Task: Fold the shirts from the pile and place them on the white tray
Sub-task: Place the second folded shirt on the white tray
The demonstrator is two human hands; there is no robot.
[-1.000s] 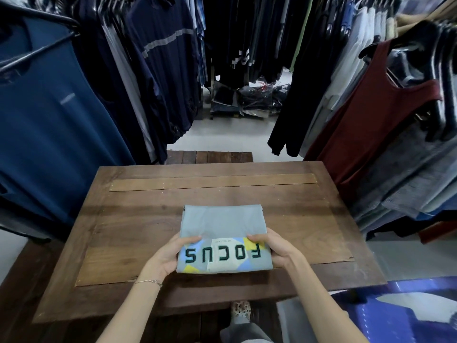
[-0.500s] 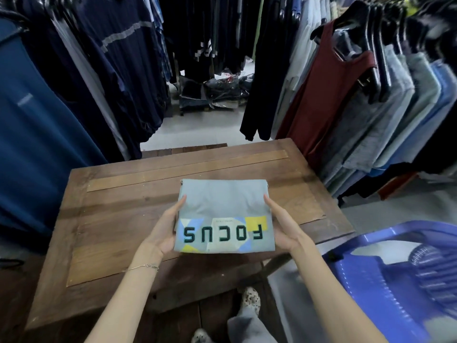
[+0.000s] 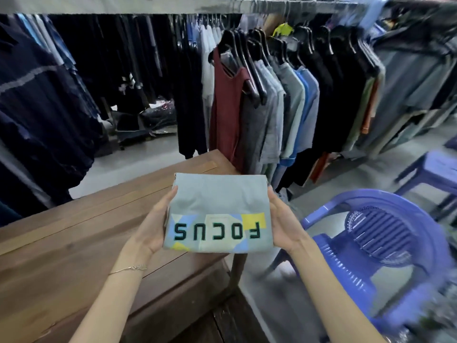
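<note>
A folded light-blue shirt [image 3: 217,199] with "FOCUS" printed across a coloured band hangs in the air over the right end of the wooden table [image 3: 74,243]. My left hand [image 3: 154,224] holds its left edge and my right hand [image 3: 284,221] holds its right edge. Both thumbs lie along the sides, and the fingers are hidden beneath the cloth. Neither a white tray nor a pile of shirts is in view.
A blue plastic chair [image 3: 371,243] stands just right of the table, with a blue stool [image 3: 435,167] behind it. A rack of hanging shirts [image 3: 284,107] runs along the back and right, and dark garments [image 3: 37,107] hang at the left. Bags lie on the floor behind.
Both hands slid from the shirt's near part to its sides and lifted it off the table. The shirt and my view have swung right, bringing the blue chair into sight.
</note>
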